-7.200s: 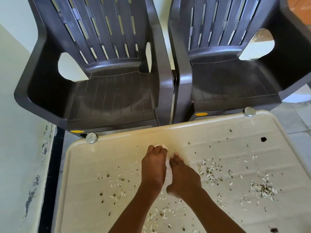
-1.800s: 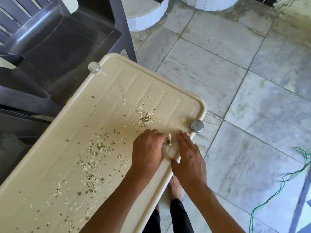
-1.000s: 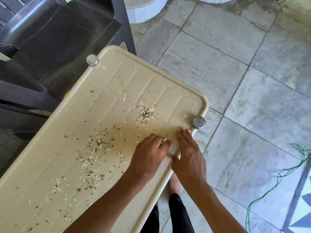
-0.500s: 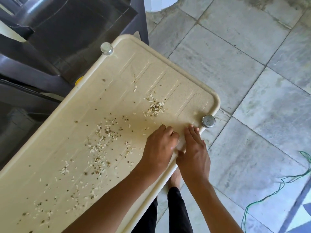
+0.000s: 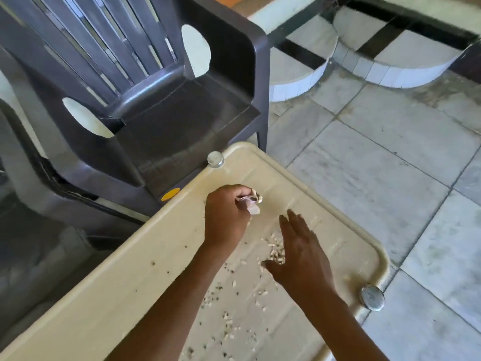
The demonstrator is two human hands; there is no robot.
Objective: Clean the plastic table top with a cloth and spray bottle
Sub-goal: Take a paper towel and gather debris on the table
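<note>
The cream plastic table top (image 5: 145, 280) runs diagonally through the head view, strewn with pale grains and dark specks (image 5: 273, 250). My left hand (image 5: 225, 216) is curled round a small bunched cloth (image 5: 251, 203) near the far corner, pressing it on the surface. My right hand (image 5: 299, 252) hovers flat with straight fingers over the pile of crumbs, just right of the left hand. No spray bottle is in view.
Two dark plastic chairs (image 5: 156, 105) stand against the table's far left edge. Metal caps sit at the far corner (image 5: 215, 159) and the right corner (image 5: 372, 297). Grey floor tiles (image 5: 377, 157) lie to the right, with curved white tiled steps (image 5: 390, 66) behind.
Both hands left the near right edge of the table. The left hand moved with the cloth to the far corner. The right hand lifted and spread over the crumbs. The view swung up.
</note>
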